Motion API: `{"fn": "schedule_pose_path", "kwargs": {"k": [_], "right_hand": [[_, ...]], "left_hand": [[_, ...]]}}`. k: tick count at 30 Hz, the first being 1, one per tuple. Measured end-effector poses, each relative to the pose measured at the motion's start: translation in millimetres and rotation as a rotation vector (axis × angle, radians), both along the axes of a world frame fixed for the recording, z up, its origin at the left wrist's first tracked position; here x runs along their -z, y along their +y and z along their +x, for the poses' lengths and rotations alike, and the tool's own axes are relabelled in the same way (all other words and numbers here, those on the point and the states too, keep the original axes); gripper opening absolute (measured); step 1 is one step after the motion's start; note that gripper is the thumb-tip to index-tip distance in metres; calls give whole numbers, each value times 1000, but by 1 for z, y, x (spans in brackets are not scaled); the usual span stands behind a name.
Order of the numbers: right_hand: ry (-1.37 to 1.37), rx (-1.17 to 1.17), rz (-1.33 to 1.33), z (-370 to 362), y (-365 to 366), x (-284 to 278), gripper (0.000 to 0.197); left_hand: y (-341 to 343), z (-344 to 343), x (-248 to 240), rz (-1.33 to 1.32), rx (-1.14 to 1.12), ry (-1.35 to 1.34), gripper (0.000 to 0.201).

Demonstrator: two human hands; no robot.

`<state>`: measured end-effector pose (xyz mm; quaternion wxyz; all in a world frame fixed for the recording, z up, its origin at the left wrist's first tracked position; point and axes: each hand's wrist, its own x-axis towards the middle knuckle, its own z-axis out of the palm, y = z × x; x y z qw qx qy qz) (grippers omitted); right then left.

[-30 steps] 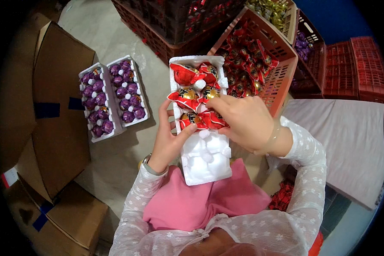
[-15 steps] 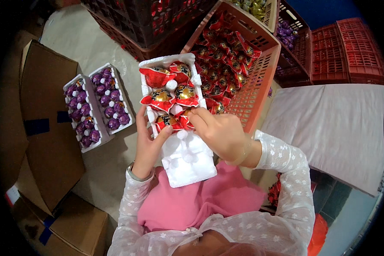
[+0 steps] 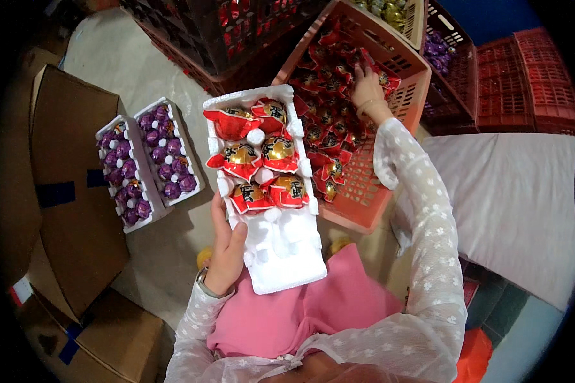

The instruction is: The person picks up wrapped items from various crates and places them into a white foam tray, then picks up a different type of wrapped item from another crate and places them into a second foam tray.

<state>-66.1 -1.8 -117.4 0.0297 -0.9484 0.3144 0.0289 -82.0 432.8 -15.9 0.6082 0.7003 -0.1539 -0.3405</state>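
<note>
My left hand (image 3: pixel 227 258) grips the lower left side of a white foam tray (image 3: pixel 284 258), its thumb over the edge. In the tray's upper part sit several round sweets in red and gold wrappers (image 3: pixel 279 150), in pairs. The lower cups are bare white foam. Away to the right, my right hand (image 3: pixel 368 94) reaches into an orange plastic crate (image 3: pixel 354 216). Its fingers are stretched down among a heap of the same red-wrapped sweets (image 3: pixel 329 124). The fingertips are partly hidden there, and no sweet shows clearly in them.
Two white foam trays of purple-wrapped balls (image 3: pixel 150 159) stand at the left, beside open cardboard boxes (image 3: pixel 76 179). Dark stacked crates (image 3: pixel 217 38) rise at the back. Crates with gold and purple sweets (image 3: pixel 436 51) and red crates (image 3: pixel 524 83) fill the far right, behind a pale-covered surface (image 3: pixel 498 198).
My right hand has left the tray and moved up and right into the orange crate. The lowest pair of red sweets now lies uncovered. My left hand keeps the tray, shifted slightly lower.
</note>
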Motion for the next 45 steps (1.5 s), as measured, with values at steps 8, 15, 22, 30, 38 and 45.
{"fn": "schedule_pose_path", "kwargs": {"k": [8,15,22,30,38,45], "right_hand": [[35,159,-251,26,-41,25,66],[-481,226,275,8,-73,9,50],[-1038,248,2018,-55,67,-143,40],[-358,-175,1750,-82,201,-201,58],[-66,-573,557,-66,260,-204,38],[62,-713,273,-55,280,-201,21]], "left_hand": [[-4,4,3,-85,-17,33,71],[-9,8,-9,-73,-14,87,74],[-6,13,-3,-125,-72,69,70],[-13,17,8,-209,-34,139,68],[-13,10,-9,-381,87,241,87],[-15,3,3,-194,120,118,100]]}}
